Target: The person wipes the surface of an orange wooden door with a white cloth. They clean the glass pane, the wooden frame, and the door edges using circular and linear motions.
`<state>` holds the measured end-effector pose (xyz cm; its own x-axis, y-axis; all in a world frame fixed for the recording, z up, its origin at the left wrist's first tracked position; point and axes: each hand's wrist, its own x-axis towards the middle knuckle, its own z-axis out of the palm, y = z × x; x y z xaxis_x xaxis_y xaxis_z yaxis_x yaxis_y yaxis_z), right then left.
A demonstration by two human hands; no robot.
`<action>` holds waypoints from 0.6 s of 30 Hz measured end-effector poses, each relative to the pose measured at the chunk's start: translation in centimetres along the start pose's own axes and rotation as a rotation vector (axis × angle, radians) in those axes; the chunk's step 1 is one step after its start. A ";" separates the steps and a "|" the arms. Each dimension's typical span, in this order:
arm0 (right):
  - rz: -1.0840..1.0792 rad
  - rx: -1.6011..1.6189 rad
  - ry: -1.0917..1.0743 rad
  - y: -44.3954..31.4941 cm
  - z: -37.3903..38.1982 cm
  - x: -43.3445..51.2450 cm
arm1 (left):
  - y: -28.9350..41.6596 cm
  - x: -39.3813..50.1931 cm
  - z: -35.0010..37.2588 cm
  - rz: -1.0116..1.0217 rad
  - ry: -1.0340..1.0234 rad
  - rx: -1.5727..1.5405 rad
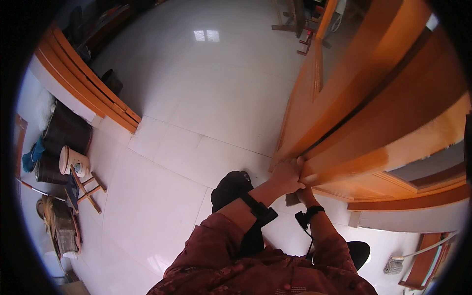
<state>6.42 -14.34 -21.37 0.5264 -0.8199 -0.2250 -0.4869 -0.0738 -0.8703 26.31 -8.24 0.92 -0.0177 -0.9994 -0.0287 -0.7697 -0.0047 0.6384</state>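
Note:
My left hand [285, 177] is at the edge of an orange-brown wooden door [332, 125], its fingers bent around that edge. Close below it, my right hand [306, 195] is against the same wooden edge, and the two hands nearly touch. A grey-brown item [293, 199], perhaps a folded cloth, sticks out beside my right palm; the right fingers are mostly hidden, so their grip on it is unclear. Both wrists carry black straps with small devices, one with a cable. The door stands open beside a wooden frame.
At left are the opposite door frame [92, 84], a dark barrel [70, 125], a lidded white bucket [75, 161], a folding stool [86, 190] and a straw broom [49, 214]. A mop head [394, 265] lies at lower right. Wooden furniture legs [291, 22] stand beyond the doorway on pale tiles [206, 92].

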 end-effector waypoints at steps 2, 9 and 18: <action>-0.093 -0.025 0.004 1.2 1.0 0.8 | -0.2 0.1 -0.1 0.010 -0.007 -0.075; 0.082 -0.354 -0.029 2.1 1.3 1.2 | -0.5 0.3 -0.1 0.009 0.001 -0.091; 0.015 -0.329 0.058 -15.6 -8.8 -8.1 | -1.7 0.5 1.7 0.180 0.182 0.054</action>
<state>3.63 -11.60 -2.08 0.4816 -0.8524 -0.2038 -0.6982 -0.2326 -0.6771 26.57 -8.63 -1.48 -0.0465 -0.9736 0.2235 -0.7978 0.1709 0.5782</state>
